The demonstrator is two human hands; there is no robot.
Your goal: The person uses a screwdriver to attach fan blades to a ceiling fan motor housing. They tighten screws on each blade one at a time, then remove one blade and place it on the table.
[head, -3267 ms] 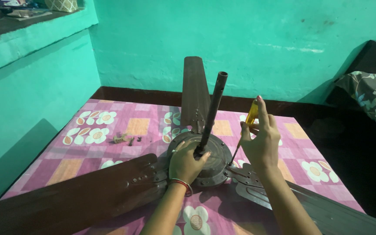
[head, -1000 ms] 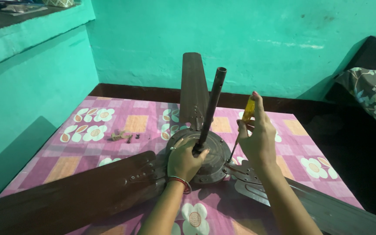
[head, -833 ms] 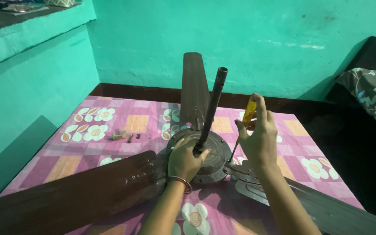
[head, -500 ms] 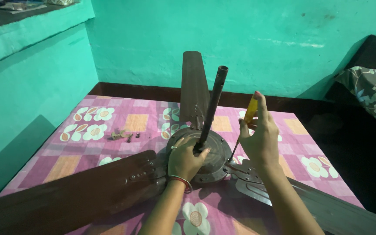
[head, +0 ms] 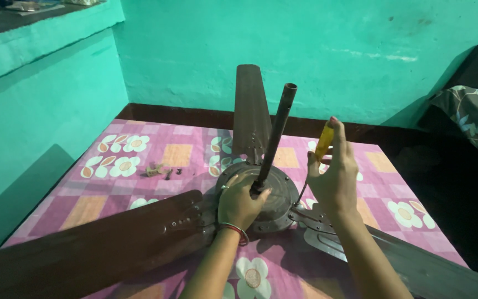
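Resting on the round brown ceiling-fan motor housing [head: 266, 194], the left hand [head: 240, 200] grips the dark metal downrod [head: 275, 135]; at three o'clock, a yellow-handled screwdriver [head: 323, 143] is held closed-fisted by the right hand [head: 336, 177].

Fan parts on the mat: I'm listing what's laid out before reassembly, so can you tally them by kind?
Fan blades: 3
Motor housing: 1
Down rod: 1
Yellow-handled screwdriver: 1
Cluster of small loose pieces: 1, too small to count singly
Total: 7

The left hand rests on the housing at the rod's base; the right hand holds the screwdriver.
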